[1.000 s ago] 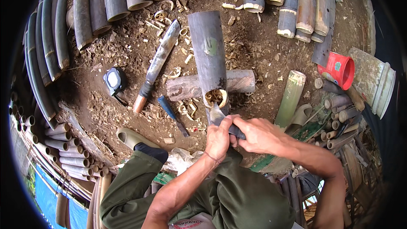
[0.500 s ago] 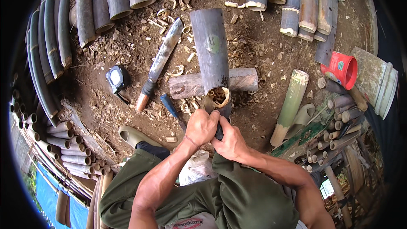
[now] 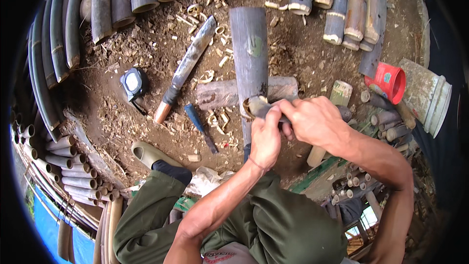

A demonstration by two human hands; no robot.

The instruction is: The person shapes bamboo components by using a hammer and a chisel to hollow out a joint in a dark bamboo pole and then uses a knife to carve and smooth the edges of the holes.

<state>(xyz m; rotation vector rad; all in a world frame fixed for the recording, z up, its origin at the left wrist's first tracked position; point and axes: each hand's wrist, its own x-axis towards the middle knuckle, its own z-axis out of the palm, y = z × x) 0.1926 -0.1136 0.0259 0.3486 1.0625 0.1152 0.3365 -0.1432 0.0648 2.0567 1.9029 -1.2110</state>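
Head view, from your left: long dark tubes (image 3: 73, 24) lie in a row, and a tape measure (image 3: 133, 82) sits on the dirt. Next come a long knife (image 3: 185, 63) and a small tool with a blue handle (image 3: 194, 116), both lying untouched. Curly shavings (image 3: 206, 77) are all around, so a good bit of cutting looks done here.

In the middle is your bamboo tube (image 3: 249, 49), lying across a log (image 3: 215, 95) with its open end toward you. Your left hand (image 3: 266, 142) and right hand (image 3: 317, 122) both have a tight grip on a short knife (image 3: 257, 103), and its blade is at that open end. The end seems partly done. Some pale rim shows, but your blade and hands hide the rest, so I can't tell how much is left.

Farther right, a green tube (image 3: 340, 93) lies near a red tub (image 3: 392, 83). Up above, other tubes (image 3: 335, 19) have pale, trimmed ends, so those look cut already.
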